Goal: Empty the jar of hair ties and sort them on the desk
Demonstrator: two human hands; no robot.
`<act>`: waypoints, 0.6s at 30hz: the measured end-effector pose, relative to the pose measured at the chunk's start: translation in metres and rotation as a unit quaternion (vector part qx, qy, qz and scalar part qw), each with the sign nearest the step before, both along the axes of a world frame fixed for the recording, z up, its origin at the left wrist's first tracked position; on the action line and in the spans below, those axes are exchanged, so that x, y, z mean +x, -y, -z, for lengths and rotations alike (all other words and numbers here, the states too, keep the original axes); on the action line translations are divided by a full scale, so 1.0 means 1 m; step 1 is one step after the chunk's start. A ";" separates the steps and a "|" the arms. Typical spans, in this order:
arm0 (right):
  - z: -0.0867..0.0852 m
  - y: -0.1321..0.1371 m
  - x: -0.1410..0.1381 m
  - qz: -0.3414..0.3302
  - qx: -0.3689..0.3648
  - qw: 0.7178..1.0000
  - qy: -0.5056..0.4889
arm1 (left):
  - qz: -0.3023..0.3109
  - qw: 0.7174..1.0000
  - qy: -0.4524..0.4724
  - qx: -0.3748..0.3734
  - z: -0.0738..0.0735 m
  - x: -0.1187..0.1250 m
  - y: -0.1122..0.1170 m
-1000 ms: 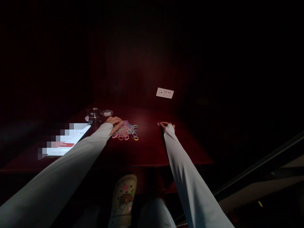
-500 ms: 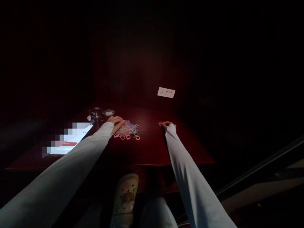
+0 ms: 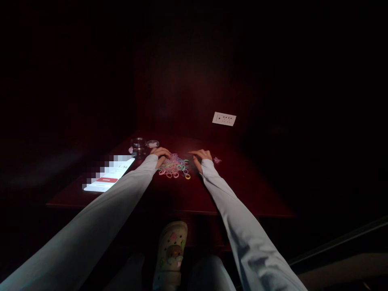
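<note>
A pile of small colourful hair ties, pink, purple, green and yellow, lies on the dark red table. My left hand rests at the pile's left edge, fingers bent over it and thumb apart; its fingertips touch the ties, and I see nothing held. To the right of the pile, my right hand is open, its fingers stretched left toward the ties and its thumb lower down. Beyond that hand, a small separate clump of pinkish-purple hair ties sits on the tabletop.
A clear jar stands at the back left, beside a round clear lid. A phone with a lit screen lies left of my forearm. On the back wall is a white socket. Below the table edge shows a clog.
My right hand has let go of the pinkish-purple clump on the right and moved left toward the pile. My left hand stays at the pile. The whole view has shifted slightly.
</note>
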State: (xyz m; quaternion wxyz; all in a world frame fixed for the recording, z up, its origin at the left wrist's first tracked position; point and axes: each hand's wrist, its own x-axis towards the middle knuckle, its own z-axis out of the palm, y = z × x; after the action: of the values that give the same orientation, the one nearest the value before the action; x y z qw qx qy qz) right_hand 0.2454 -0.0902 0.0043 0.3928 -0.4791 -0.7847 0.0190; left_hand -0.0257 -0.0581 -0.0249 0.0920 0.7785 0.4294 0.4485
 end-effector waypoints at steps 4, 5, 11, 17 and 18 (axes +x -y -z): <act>0.009 -0.001 -0.040 -0.139 -0.038 0.989 0.020 | 0.023 1.000 -0.005 0.001 0.004 0.003 -0.001; 0.012 -0.003 -0.043 -0.155 -0.049 0.987 0.021 | 0.028 1.000 -0.009 -0.002 0.004 0.003 -0.002; 0.015 -0.012 -0.033 -0.136 -0.082 0.987 -0.024 | 0.057 0.997 -0.033 -0.047 0.001 0.000 -0.004; 0.010 -0.010 -0.027 -0.101 -0.074 0.988 -0.095 | -0.004 0.999 0.032 -0.021 0.000 0.008 0.000; 0.010 -0.009 -0.028 -0.094 -0.074 0.988 -0.097 | 0.002 0.999 0.034 -0.023 -0.001 0.008 0.000</act>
State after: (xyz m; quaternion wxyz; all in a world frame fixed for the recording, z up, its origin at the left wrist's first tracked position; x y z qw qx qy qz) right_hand 0.2174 -0.0812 -0.0053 0.4272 -0.4268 -0.7808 0.1603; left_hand -0.0178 -0.0585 -0.0242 0.1254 0.7611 0.4345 0.4650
